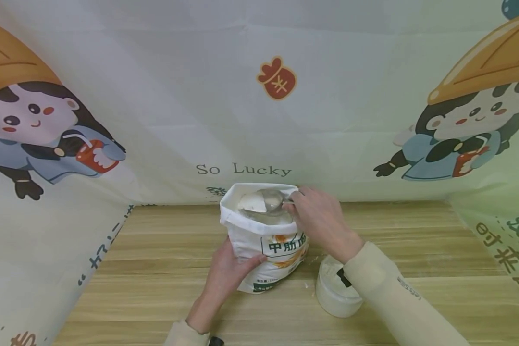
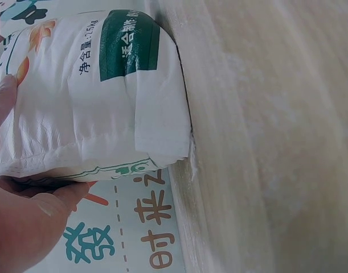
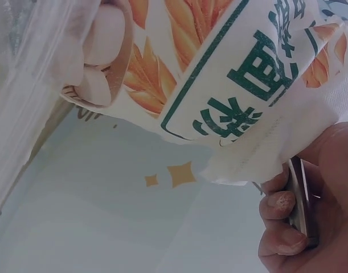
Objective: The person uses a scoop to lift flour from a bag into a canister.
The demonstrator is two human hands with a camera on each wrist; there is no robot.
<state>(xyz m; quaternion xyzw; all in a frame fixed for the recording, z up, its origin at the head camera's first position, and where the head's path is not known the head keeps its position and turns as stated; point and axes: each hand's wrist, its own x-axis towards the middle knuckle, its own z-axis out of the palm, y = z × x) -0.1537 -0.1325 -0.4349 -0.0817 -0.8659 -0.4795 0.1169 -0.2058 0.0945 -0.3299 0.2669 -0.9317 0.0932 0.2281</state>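
A white flour bag (image 1: 268, 259) with a folded-down rim stands on the wooden table, its mouth open and flour inside. My left hand (image 1: 227, 269) grips the bag's left side, thumb across the front; the left wrist view shows its fingers round the lower bag (image 2: 94, 114). Above the bag's right rim, my right hand (image 1: 317, 216) holds a metal spoon (image 1: 273, 200) with white flour on it, the bowl inside the bag's mouth. The spoon's metal handle (image 3: 301, 202) shows between the curled fingers in the right wrist view.
A round clear tub (image 1: 339, 293) holding flour stands on the table right of the bag, partly under my right forearm. Flour specks lie between them. Printed cloth (image 1: 242, 120) hangs behind the wooden table (image 1: 155, 269) and along both sides.
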